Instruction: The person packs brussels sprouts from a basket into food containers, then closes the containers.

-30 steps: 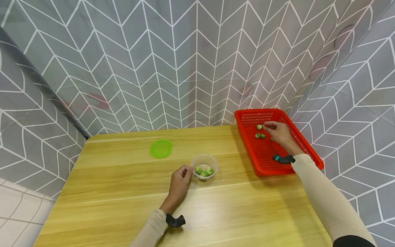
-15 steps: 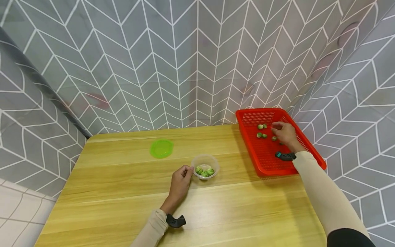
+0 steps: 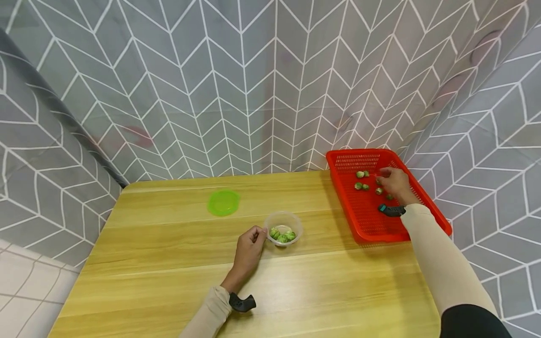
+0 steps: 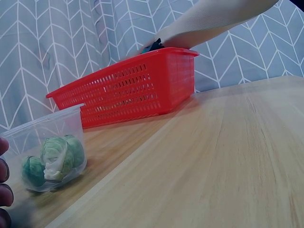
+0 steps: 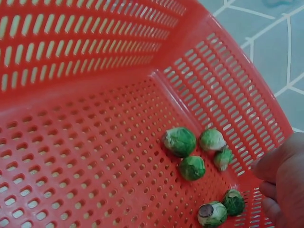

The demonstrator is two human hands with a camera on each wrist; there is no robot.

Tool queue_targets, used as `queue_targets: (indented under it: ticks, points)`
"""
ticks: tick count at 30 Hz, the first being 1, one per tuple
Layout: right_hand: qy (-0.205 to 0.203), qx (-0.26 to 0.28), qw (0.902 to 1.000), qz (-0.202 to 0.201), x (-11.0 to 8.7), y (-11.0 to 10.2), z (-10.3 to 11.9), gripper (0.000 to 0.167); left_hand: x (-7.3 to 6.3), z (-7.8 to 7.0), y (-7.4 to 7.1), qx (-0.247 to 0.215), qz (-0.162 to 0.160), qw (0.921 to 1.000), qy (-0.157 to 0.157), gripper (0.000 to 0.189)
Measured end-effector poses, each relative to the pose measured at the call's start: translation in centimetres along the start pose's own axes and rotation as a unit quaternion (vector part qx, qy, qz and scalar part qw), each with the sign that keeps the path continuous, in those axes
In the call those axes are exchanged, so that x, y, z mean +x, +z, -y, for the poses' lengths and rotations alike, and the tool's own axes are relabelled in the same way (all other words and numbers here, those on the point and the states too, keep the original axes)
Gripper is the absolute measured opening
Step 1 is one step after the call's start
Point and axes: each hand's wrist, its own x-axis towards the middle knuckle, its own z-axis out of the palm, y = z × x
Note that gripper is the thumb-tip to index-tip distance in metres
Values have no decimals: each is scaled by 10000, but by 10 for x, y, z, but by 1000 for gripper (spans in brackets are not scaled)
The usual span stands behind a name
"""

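Note:
Beside a small clear plastic tub (image 3: 296,220) my left hand (image 3: 248,249) pinches the rim between thumb and fingers. Several trimmed Brussels sprouts (image 4: 57,154) lie at the bottom of the tub. My right hand (image 3: 395,182) reaches into the red plastic basket (image 3: 357,230), fingers loosely bent, low over its far right part. A small sprout (image 3: 378,180) shows right at its fingertips in the head view. Several more Brussels sprouts (image 5: 180,141) lie in pairs on the basket floor, left of and below this hand. The right wrist view shows only the hand's edge, its fingertips partly hidden.
A round green lid (image 3: 223,203) lies flat on the wooden table (image 3: 169,263), left of and behind the tub. The basket has perforated, raised walls and stands at the table's right end. Patterned grey curtains (image 3: 253,94) hang close behind the table and on both sides.
The right hand has moved rightward inside the basket, away from the back left pair of sprouts, uncovering more sprouts. The left hand has stayed at the tub's rim. The head view has shifted slightly.

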Motion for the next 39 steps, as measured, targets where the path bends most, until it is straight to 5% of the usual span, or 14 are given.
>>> queue_targets:
  ticks: [13,24,39]
  points:
    - [414,-127,9988,220,7,3,-13,49,0,-2,2,74,-11,10000,-42,24]
    - [-121,-442,9980,446,9,6,-15,42,-2,-7,1,191,33,9998,-77,24]
    - [125,-706,9960,543,11,15,-13,43,-1,-1,0,175,38,9998,-70,24]
